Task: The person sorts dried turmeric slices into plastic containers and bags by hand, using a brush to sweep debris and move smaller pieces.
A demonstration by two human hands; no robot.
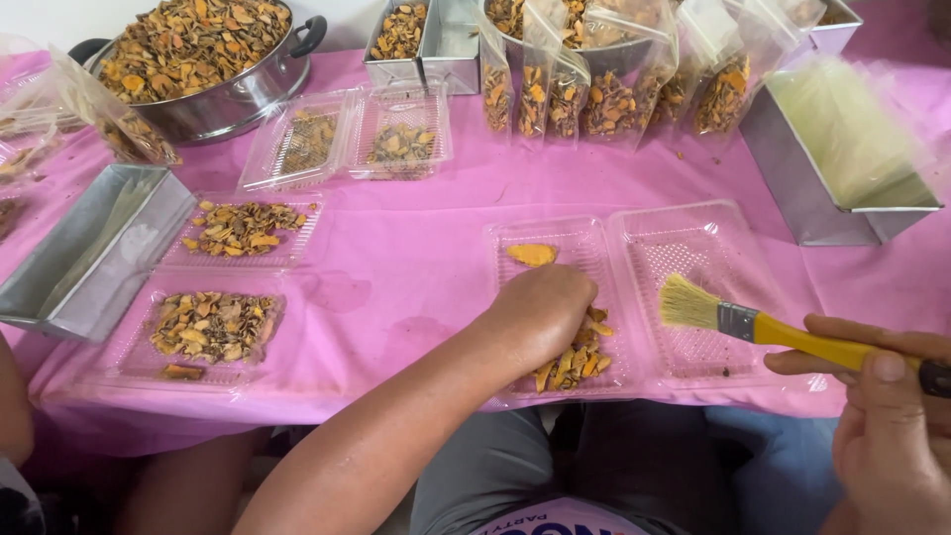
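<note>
Table under a pink cloth (416, 258), pale wall (59, 20) behind, soft even light

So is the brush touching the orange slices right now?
No. The right hand holds the brush over the empty half of the clear tray; the slices lie under the left hand.

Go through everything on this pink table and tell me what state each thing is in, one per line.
Left hand: closed over dried orange slices.
Right hand: gripping yellow-handled brush.
Clear hinged plastic tray: open, right half nearly empty.
Steel pot: heaped full.
Clear plastic bags: upright, partly filled.
Rectangular steel tin: empty.
</note>
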